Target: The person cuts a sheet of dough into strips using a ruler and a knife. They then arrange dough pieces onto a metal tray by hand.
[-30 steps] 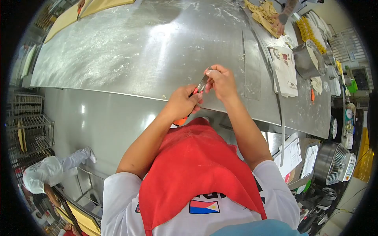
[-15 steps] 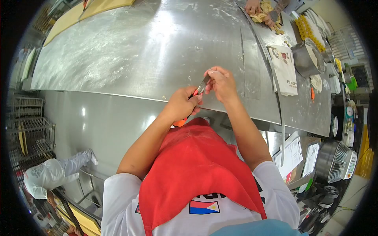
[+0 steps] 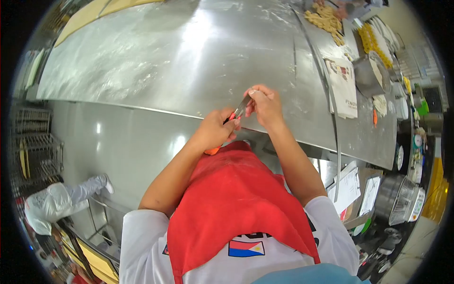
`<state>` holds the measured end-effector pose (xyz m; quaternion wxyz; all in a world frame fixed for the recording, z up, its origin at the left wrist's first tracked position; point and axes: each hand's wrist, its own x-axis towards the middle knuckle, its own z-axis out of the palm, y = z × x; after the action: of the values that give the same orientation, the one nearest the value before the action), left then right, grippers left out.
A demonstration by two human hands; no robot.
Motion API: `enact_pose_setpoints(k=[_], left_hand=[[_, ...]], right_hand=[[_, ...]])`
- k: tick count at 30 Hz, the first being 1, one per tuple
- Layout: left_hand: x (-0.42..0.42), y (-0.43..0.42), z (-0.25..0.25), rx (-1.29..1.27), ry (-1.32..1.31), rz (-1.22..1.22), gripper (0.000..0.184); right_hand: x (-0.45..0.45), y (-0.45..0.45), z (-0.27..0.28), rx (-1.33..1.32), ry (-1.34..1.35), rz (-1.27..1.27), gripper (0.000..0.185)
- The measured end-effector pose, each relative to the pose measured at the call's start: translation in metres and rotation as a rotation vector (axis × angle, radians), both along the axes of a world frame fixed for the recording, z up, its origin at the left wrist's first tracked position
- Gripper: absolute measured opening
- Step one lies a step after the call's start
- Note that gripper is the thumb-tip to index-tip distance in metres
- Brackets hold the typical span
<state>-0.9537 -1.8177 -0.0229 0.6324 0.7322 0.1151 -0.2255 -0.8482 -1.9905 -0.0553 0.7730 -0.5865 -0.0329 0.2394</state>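
Just over the front edge of the steel worktable (image 3: 142, 61), both hands meet on a bladed tool (image 3: 242, 105) with a red-and-black handle; its exact kind is unclear. My left hand (image 3: 213, 128) is closed around the handle, hiding most of it. An orange part (image 3: 213, 151) shows below that hand, against the red apron (image 3: 236, 189). With thumb and fingers, my right hand (image 3: 266, 108) pinches the metal blade near its far end. The blade points up and to the right.
A co-worker's dough (image 3: 325, 21) lies at the far right. Nearby are a printed cloth bag (image 3: 341, 87), a metal pot (image 3: 371, 73) and an orange-handled item (image 3: 375, 117). Yellow dough sheets (image 3: 90, 19) lie far left. Another person (image 3: 52, 208) bends over at lower left.
My hands keep their hold on the tool, with only a slight shift. The co-worker's hands at the top right have moved back off the dough. The view has tilted a little.
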Motion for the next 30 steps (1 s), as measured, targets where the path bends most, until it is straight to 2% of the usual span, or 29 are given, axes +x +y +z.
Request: enact_pose_setpoints(k=[5,8,12,21,30], left_hand=[[-0.045,0.026,-0.006,-0.051,0.012,0.208,0.020],[-0.068,0.038,-0.006,-0.045,0.024,0.303,0.022],[-0.102,0.042,0.004,-0.071,0.041,0.478,0.023],[-0.178,0.011,0.015,0.080,0.091,0.811,0.021],[-0.232,-0.010,0.011,0.051,0.142,0.947,0.023]], right_hand=[[-0.025,0.037,0.000,-0.057,-0.071,0.218,0.015],[-0.033,0.066,-0.001,-0.067,0.036,0.281,0.017],[-0.042,0.096,-0.008,-0.045,0.038,0.450,0.015],[-0.091,0.132,-0.015,0.086,0.021,0.830,0.013],[-0.145,0.136,-0.020,0.045,0.125,0.894,0.017]])
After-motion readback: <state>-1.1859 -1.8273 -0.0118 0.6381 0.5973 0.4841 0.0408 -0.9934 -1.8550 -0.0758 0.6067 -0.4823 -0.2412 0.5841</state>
